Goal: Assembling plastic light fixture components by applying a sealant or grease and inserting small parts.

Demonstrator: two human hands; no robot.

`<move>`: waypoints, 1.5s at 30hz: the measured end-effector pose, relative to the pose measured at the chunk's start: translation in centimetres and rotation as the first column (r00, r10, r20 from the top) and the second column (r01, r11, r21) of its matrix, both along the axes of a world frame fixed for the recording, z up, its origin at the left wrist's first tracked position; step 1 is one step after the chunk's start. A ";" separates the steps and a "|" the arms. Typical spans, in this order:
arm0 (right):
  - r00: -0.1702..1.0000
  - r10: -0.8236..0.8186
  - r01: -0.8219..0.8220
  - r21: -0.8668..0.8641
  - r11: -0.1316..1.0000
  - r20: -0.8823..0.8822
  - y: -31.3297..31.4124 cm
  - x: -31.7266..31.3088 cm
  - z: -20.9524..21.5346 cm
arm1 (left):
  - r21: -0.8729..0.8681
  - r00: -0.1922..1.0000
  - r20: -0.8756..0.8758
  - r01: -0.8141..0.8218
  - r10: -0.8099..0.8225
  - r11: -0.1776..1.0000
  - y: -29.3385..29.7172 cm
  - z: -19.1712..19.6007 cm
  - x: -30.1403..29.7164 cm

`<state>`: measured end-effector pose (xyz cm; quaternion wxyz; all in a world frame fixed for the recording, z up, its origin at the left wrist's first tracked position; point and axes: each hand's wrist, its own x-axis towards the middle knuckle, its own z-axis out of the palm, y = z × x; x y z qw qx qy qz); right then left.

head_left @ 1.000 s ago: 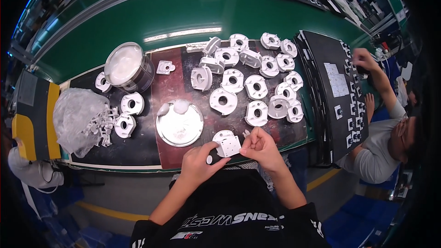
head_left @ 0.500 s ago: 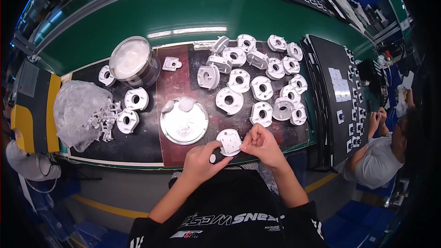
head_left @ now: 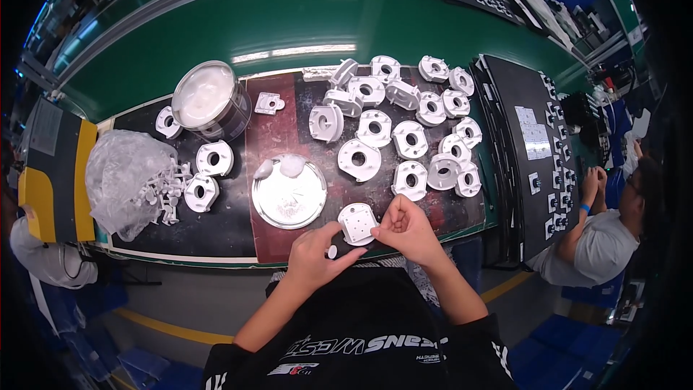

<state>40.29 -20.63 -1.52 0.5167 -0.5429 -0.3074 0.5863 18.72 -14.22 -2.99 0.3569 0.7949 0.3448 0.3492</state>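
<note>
Close to the table's front edge I hold a white plastic housing (head_left: pixel 359 223), its flat face with small holes turned up. My left hand (head_left: pixel 312 256) grips its left side between thumb and fingers. A small white round-headed piece (head_left: pixel 332 252) shows beside the left fingers; how it is held is hard to tell. My right hand (head_left: pixel 410 231) is closed, its thumb and fingertips pinching at the housing's right edge. Just beyond my left hand lies a shiny round metal lid (head_left: pixel 289 198) with white fluffy clumps on its far rim.
Several similar white housings (head_left: pixel 359 159) with round openings spread across the right half. To the left stand an open tin (head_left: pixel 234 112) with white contents, a clear plastic bag (head_left: pixel 121 173) and small white pegs (head_left: pixel 167 191). Stacked black boards (head_left: pixel 516 144) rise at right, near another person (head_left: pixel 599 242).
The housing has shifted slightly to the left in my hands. My right thumb and fingers have moved a little left along with it.
</note>
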 end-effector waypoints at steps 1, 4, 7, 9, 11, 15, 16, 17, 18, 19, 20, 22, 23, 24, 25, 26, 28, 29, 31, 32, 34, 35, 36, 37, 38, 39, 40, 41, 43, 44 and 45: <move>1.000 -0.001 0.001 0.002 1.000 0.000 0.0 0.0 0.0 | 0.002 1.000 0.000 0.001 -0.001 1.000 0.1 -0.2 0.0; 0.999 0.002 -0.002 0.002 1.000 0.047 -0.1 -0.2 0.1 | 0.131 0.998 -0.026 0.054 -0.051 0.990 0.3 -0.9 0.0; 0.996 0.004 -0.004 -0.008 1.000 0.088 -0.1 -0.3 0.2 | 0.105 0.999 0.016 0.027 -0.029 0.994 0.2 -1.1 0.2; 0.984 0.017 -0.014 -0.018 1.000 0.176 -0.1 -0.4 0.5 | 0.131 1.000 0.023 0.017 -0.020 0.991 0.2 -1.2 0.1; 0.980 0.001 -0.001 -0.003 1.000 0.198 -0.4 -0.8 0.8 | 0.128 1.000 0.022 0.016 -0.019 0.992 0.2 -1.0 0.2; 0.930 0.098 -0.097 -0.021 0.995 0.353 -0.4 -0.9 2.2 | 0.105 1.000 0.026 0.013 -0.016 0.994 0.3 -0.8 0.3; 0.931 0.096 -0.096 -0.018 0.995 0.352 -0.2 -0.9 2.7 | 0.108 1.000 0.025 0.014 -0.017 0.994 0.3 -1.0 0.2; 0.888 0.170 -0.169 -0.041 0.985 0.428 0.0 -0.8 3.2 | 0.113 0.999 0.030 0.007 -0.011 0.994 0.3 -1.4 0.2; 0.833 0.241 -0.238 -0.070 0.969 0.499 0.2 -0.7 3.4 | 0.119 0.999 0.035 0.000 -0.004 0.993 0.3 -1.5 0.2; 0.834 0.237 -0.235 -0.068 0.970 0.499 0.4 -0.6 3.4 | 0.121 0.999 0.035 0.004 -0.008 0.993 0.2 -1.5 0.2; 0.823 0.239 -0.246 -0.057 0.968 0.515 0.6 -0.5 3.4 | 0.124 0.999 0.040 -0.001 -0.004 0.992 0.2 -1.5 0.3; 0.814 0.237 -0.254 -0.043 0.966 0.531 0.6 -0.4 3.2 | 0.130 0.999 0.046 -0.002 -0.004 0.992 0.2 -1.5 0.3; 0.809 0.237 -0.247 -0.056 0.967 0.538 0.6 -0.5 3.1 | 0.129 0.999 0.040 -0.001 -0.004 0.992 0.2 -1.4 0.3; 0.803 0.238 -0.241 -0.068 0.968 0.546 0.5 -0.5 3.0 | 0.128 0.999 0.034 0.000 -0.005 0.992 0.2 -1.4 0.3; 0.804 0.237 -0.240 -0.067 0.968 0.546 0.4 -0.6 3.1 | 0.129 0.999 0.033 0.001 -0.005 0.992 0.1 -1.4 0.3; 0.808 0.217 -0.221 -0.061 0.973 0.547 0.3 -0.8 3.2 | 0.119 1.000 0.028 0.006 -0.009 0.993 0.1 -1.4 0.2; 0.813 0.198 -0.202 -0.055 0.978 0.548 0.3 -0.8 3.3 | 0.108 1.000 0.021 0.011 -0.013 0.994 0.2 -1.3 0.3; 0.816 0.204 -0.213 -0.046 0.976 0.541 0.3 -0.7 3.2 | 0.108 0.999 0.031 0.012 -0.015 0.994 0.2 -1.2 0.3; 0.820 0.210 -0.224 -0.038 0.974 0.533 0.4 -0.4 2.8 | 0.108 0.999 0.041 0.013 -0.018 0.994 0.2 -1.2 0.3; 0.826 0.209 -0.231 -0.024 0.973 0.524 0.5 -0.3 2.4 | 0.108 0.999 0.040 0.013 -0.017 0.994 0.3 -1.2 0.3; 0.832 0.208 -0.237 -0.009 0.971 0.514 0.5 -0.3 2.1 | 0.109 0.999 0.038 0.013 -0.018 0.994 0.3 -1.2 0.3; 0.842 0.189 -0.216 -0.005 0.976 0.505 0.5 -0.4 2.2 | 0.100 0.999 0.039 0.003 -0.007 0.995 0.2 -1.1 0.4; 0.852 0.170 -0.195 -0.001 0.981 0.495 0.4 -0.5 2.2 | 0.092 0.999 0.040 -0.007 0.004 0.996 0.2 -0.9 0.5; 0.853 0.170 -0.195 -0.002 0.981 0.494 0.4 -0.5 2.0 | 0.091 0.999 0.039 -0.007 0.003 0.996 0.2 -0.7 0.6; 0.831 0.162 -0.197 0.010 0.980 0.532 0.4 -0.5 1.8 | 0.076 1.000 0.030 -0.009 0.007 0.997 0.2 -0.5 0.6; 0.808 0.152 -0.200 0.022 0.980 0.569 0.4 -0.5 1.6 | 0.060 1.000 0.021 -0.011 0.010 0.998 0.2 -0.4 0.6; 0.809 0.153 -0.201 0.022 0.979 0.568 0.4 -0.5 1.7 | 0.059 1.000 0.019 -0.013 0.011 0.998 0.2 -0.4 0.5; 0.787 0.172 -0.215 0.001 0.977 0.592 0.4 -0.5 2.0 | 0.046 1.000 -0.002 -0.011 0.011 0.999 0.1 -0.4 0.4; 0.765 0.191 -0.228 -0.018 0.974 0.615 0.3 -0.5 2.1 | 0.034 1.000 -0.024 -0.010 0.011 0.999 0.0 -0.3 0.4; 0.765 0.208 -0.238 -0.032 0.971 0.610 0.2 -0.4 2.1 | 0.038 1.000 -0.014 -0.015 0.016 0.999 0.0 -0.1 0.5; 0.764 0.224 -0.247 -0.046 0.968 0.605 0.2 -0.3 2.1 | 0.043 1.000 -0.004 -0.020 0.020 0.999 0.1 0.0 0.6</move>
